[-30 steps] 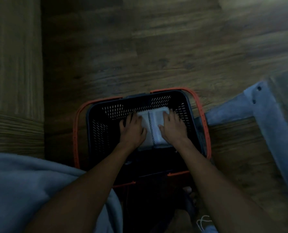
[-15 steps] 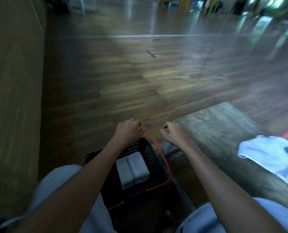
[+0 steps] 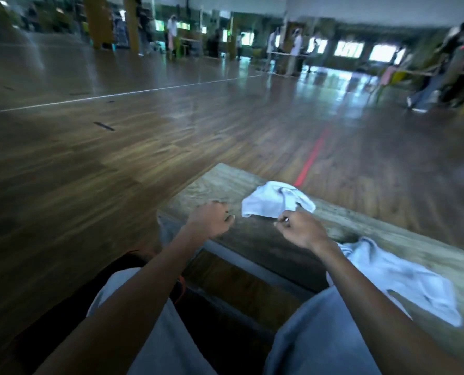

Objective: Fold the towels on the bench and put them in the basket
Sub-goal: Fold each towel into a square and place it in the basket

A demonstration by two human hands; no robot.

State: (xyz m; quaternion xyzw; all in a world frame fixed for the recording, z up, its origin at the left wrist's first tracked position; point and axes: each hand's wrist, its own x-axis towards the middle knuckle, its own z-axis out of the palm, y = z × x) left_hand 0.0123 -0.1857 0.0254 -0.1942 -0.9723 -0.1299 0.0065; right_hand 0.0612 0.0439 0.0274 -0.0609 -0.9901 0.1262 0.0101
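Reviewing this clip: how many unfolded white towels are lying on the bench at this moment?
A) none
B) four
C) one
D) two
D: one crumpled towel lies near the bench's far end, just beyond the hands, and a second towel is spread out on the bench beside the right forearm.

head-worn wide view, angled forward and down, close over bench [image 3: 252, 239], hall floor [image 3: 117, 158] beyond

Wooden floor [image 3: 117, 163] (red line [image 3: 310, 158])
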